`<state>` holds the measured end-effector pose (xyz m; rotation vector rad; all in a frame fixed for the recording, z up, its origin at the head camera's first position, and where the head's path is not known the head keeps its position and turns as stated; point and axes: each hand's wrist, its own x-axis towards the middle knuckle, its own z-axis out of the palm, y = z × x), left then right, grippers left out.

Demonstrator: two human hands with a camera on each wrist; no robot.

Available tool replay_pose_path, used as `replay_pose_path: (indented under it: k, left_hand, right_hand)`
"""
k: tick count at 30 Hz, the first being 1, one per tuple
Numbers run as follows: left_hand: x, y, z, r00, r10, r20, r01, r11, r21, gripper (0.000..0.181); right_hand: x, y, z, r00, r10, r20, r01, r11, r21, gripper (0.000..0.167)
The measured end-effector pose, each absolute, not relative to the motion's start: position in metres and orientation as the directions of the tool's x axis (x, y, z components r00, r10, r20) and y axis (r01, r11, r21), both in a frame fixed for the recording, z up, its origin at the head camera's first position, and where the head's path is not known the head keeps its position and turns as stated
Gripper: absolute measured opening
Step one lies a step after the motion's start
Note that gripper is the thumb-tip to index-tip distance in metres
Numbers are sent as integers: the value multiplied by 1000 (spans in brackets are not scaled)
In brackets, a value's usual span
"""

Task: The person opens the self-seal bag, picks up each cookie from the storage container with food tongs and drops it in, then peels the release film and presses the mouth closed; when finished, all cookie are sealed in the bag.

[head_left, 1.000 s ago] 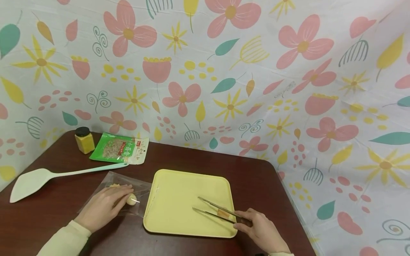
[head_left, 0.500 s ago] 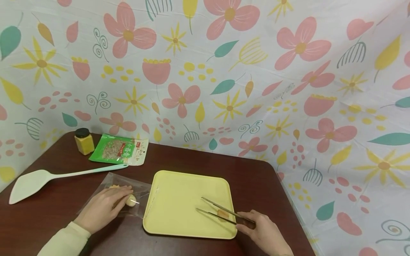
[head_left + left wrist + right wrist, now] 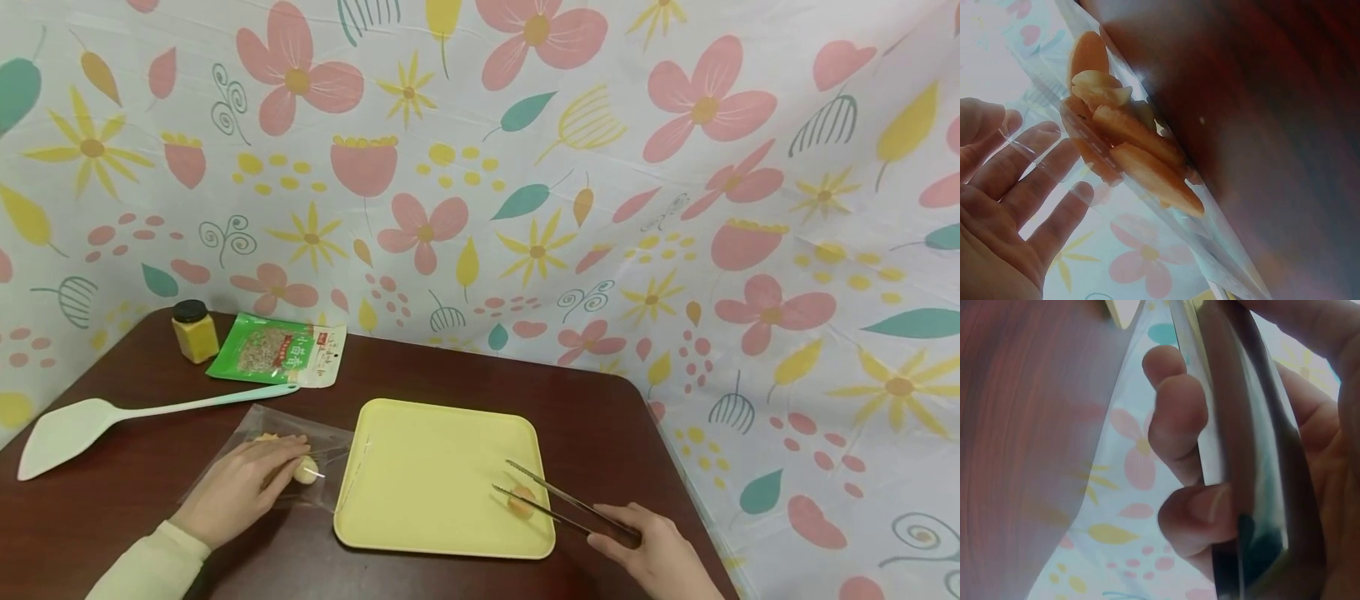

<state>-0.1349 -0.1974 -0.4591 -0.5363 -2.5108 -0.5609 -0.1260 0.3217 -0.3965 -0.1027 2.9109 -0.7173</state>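
My left hand is over a clear plastic bag left of the yellow tray. The left wrist view shows thumb and forefinger pinching the film at the bag's edge, with the other fingers extended. Inside the bag are several orange-brown oval slices and a pale lumpy piece. My right hand grips metal tongs, fingers and thumb round the handle. The tongs' arms are spread apart above the yellow tray. A small orange-brown slice lies on the tray, partly covered by the nearer arm.
A pale green spatula lies on the dark table at the left. Behind it are a yellow jar with a black lid and a green-and-white packet. A flower-patterned cloth hangs behind the table.
My right hand has drawn the tongs to the right, so their tips are now close to the slice on the tray. My left hand and the bag have stayed put.
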Motion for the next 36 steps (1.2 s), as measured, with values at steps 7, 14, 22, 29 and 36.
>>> replay_pose_path:
  k: [7,14,22,29,36]
  left_hand:
    - [-137,-197,-461,-761,274,588,499,826,261,28]
    - [-139,-197,-463,-755,276,595,504,825,256,28]
    - [-138,-196,-463,-762,277,586,499,828,257,27]
    - [-139,-196,-463,-760,282,586,503,826,255,27]
    - [-140,-195,-463,-760,282,586,504,825,255,27]
  right_hand:
    - [-121,332,-397,-989,-107,-103,-48,887,-460,50]
    - [-118,338,-399,-988,-79,-134,-8,885,-465,50]
    - [-112,346,-398,-983,-143,-112,-64,851,-521,49]
    - [-111,351,-399,-972,-209,-111,-111,815,-568,49]
    - [-111,353,-400,-973,-185,-135,-78,821,-566,46]
